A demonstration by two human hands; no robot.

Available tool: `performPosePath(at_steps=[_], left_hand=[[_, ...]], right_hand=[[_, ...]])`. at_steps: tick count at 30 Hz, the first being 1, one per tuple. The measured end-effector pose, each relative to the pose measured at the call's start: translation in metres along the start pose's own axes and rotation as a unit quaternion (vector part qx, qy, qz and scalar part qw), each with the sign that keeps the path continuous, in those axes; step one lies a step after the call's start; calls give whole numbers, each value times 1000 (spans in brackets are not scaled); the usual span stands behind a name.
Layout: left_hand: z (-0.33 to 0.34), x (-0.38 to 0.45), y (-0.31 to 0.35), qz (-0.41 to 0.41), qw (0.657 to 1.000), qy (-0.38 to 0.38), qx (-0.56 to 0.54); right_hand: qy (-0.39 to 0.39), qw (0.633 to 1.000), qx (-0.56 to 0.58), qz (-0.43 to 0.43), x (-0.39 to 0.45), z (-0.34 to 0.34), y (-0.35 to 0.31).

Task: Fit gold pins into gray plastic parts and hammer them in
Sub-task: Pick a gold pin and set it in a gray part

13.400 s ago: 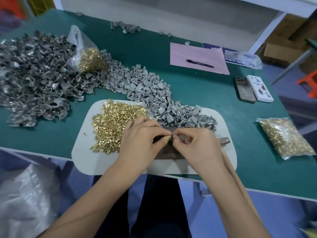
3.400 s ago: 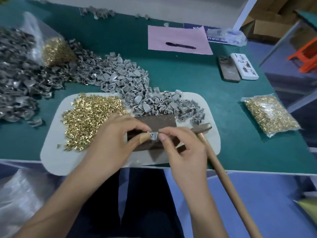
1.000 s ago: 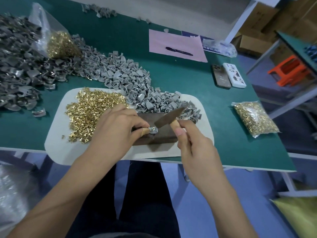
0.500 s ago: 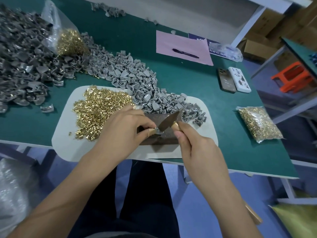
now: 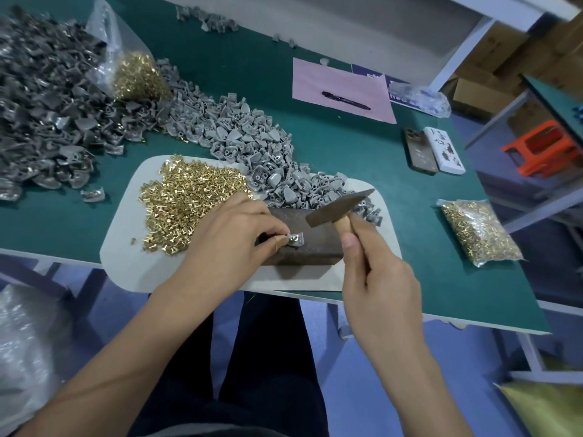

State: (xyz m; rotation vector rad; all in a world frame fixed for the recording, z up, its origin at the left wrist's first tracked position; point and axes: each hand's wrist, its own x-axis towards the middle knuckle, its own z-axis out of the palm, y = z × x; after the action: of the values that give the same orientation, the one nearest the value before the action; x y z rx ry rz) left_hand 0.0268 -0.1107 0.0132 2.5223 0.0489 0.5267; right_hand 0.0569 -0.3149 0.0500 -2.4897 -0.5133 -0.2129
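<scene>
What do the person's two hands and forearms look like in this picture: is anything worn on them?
Both forearms are bare, with no sleeves, watch or gloves showing. The left hand wears a tan tape-like wrap on its thumb tip; the right hand wears nothing. Dark trousers show below.

The hammer (image 5: pixel 340 207) shows only its head and a short stub of wooden handle; the rest is hidden inside the right hand (image 5: pixel 380 288). The left hand (image 5: pixel 232 238) covers the near left end of the dark block (image 5: pixel 310 244) and part of the gray part (image 5: pixel 296 239) it pinches, whose pin is too small to make out. The darker gray heap (image 5: pixel 41 121) runs off the left edge. Print on the blue sheet (image 5: pixel 367 74) is unreadable.
</scene>
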Motion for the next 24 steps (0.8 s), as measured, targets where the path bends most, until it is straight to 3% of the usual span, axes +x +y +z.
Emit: performPosePath(at_steps=[4, 9, 12, 17, 21, 24], left_hand=[[1, 1, -1, 0, 1000, 5, 18], [1, 1, -1, -4, 1000, 3, 14], [1, 2, -2, -6, 1000, 1, 4], [0, 2, -3, -4, 1000, -2, -2], [0, 3, -4, -6, 1000, 1, -4], [0, 3, -4, -5, 1000, -4, -15]], right_hand=[[-61, 996, -63, -28, -6, 7, -6], [30, 998, -53, -27, -3, 2, -4], [-51, 996, -75, -19, -5, 4, -8], [48, 997, -42, -37, -1, 1, -4], [-51, 995, -76, -48, -9, 8, -11], [39, 995, -70, -54, -5, 2, -6]])
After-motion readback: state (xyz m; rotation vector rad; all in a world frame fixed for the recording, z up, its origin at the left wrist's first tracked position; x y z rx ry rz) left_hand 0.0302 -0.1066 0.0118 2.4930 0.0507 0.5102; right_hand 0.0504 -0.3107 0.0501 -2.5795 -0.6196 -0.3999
